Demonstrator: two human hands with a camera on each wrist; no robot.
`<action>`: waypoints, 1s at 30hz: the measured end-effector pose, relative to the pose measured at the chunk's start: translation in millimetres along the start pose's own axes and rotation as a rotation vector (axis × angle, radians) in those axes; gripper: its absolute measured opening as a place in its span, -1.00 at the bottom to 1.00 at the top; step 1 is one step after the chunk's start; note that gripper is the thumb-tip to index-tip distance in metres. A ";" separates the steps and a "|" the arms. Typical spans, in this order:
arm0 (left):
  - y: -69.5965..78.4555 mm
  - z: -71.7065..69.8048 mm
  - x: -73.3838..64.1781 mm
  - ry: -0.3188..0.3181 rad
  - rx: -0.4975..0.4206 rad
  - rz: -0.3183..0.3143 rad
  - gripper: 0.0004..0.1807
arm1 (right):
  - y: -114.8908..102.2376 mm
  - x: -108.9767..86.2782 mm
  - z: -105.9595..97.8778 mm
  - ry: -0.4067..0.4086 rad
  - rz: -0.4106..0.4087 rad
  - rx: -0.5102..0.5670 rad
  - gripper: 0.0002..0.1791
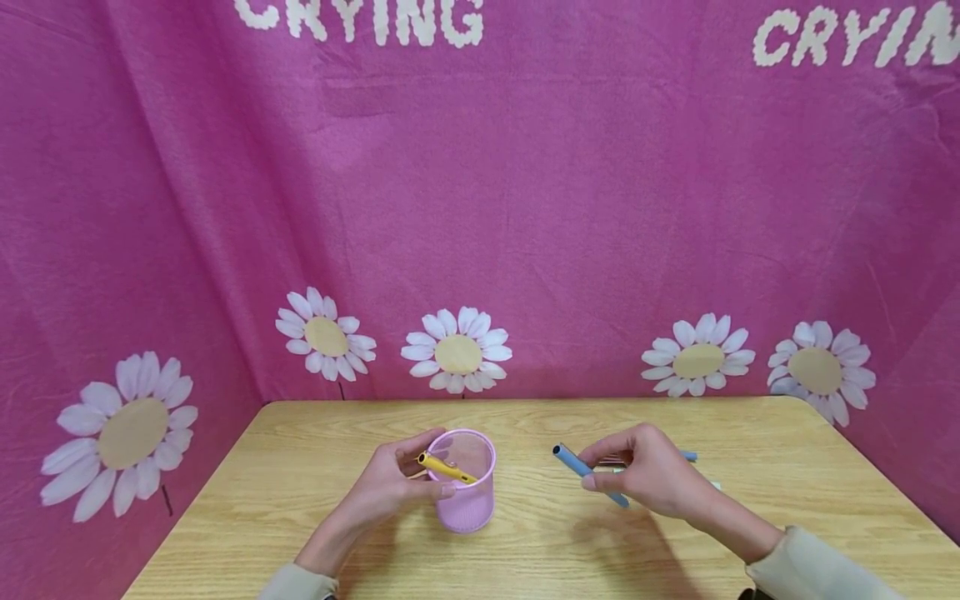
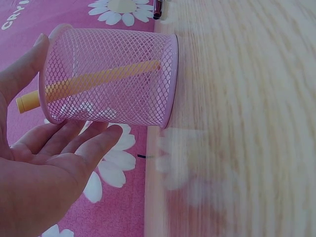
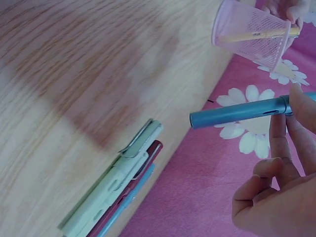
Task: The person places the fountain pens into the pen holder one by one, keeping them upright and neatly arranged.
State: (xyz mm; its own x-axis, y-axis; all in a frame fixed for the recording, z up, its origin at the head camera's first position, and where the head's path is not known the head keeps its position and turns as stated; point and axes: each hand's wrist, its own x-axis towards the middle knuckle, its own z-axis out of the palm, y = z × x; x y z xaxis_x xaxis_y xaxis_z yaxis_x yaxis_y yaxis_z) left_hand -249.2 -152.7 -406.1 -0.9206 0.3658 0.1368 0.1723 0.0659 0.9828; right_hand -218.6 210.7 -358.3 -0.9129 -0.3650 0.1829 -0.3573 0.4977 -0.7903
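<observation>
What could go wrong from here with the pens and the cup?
The right hand pinches the blue pen between thumb and fingers, so it might twist or slip.
The yellow pen leans with one end jutting out of the pink mesh cup near the left hand; another pen going in could snag it.
The pale green pen and dark red pen lie close together; lifting one may disturb the other.

Worktop (image 1: 525,483): we see pale, grained wood with rounded far corners.
Cloth (image 1: 570,208): we find creased magenta fabric behind and beside the worktop.
Daisies (image 1: 457,354): we count five in the head view, white-petalled, yellow-centred.
Lettering (image 1: 380,21): we read white "CRYING" at upper left, "CRYIN" at the right edge.
</observation>
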 end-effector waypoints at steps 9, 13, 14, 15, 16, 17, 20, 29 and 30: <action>-1.5 0.7 0.3 0.003 -0.001 0.003 -0.07 | -8.7 3.9 0.4 0.077 -0.013 -0.018 -0.82; -0.8 1.0 -0.6 0.001 0.002 0.005 -0.07 | -13.0 5.8 2.3 0.102 -0.010 -0.008 -0.82; -0.6 1.1 -0.8 0.001 0.003 0.005 -0.07 | -14.1 6.3 2.8 0.105 -0.009 -0.001 -0.81; -0.5 1.2 -1.0 0.002 0.004 0.004 -0.07 | -15.1 6.8 3.1 0.108 -0.007 0.003 -0.81; -0.4 1.2 -1.1 0.004 0.007 0.003 -0.08 | -16.1 7.5 3.5 0.110 -0.008 0.004 -0.81; -0.2 1.2 -1.2 0.005 0.008 0.003 -0.08 | -17.0 8.1 3.9 0.112 -0.009 0.006 -0.81; 0.2 1.1 -1.1 0.005 0.008 0.003 -0.08 | -20.2 10.0 5.0 0.122 0.001 0.016 -0.80; -0.8 0.4 -0.3 0.003 0.000 0.008 -0.07 | -29.9 14.8 10.4 0.172 0.019 0.048 -0.72; -1.1 0.5 -0.2 0.002 0.001 0.009 -0.07 | -30.6 15.2 11.0 0.175 0.017 0.054 -0.71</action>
State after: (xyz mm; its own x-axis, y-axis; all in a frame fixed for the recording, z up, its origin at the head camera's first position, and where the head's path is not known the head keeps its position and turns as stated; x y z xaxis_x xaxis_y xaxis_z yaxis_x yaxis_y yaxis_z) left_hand -249.1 -152.3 -407.3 -0.9199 0.3642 0.1455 0.1806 0.0641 0.9815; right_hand -219.4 181.3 -337.7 -0.9406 -0.2125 0.2647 -0.3352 0.4577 -0.8235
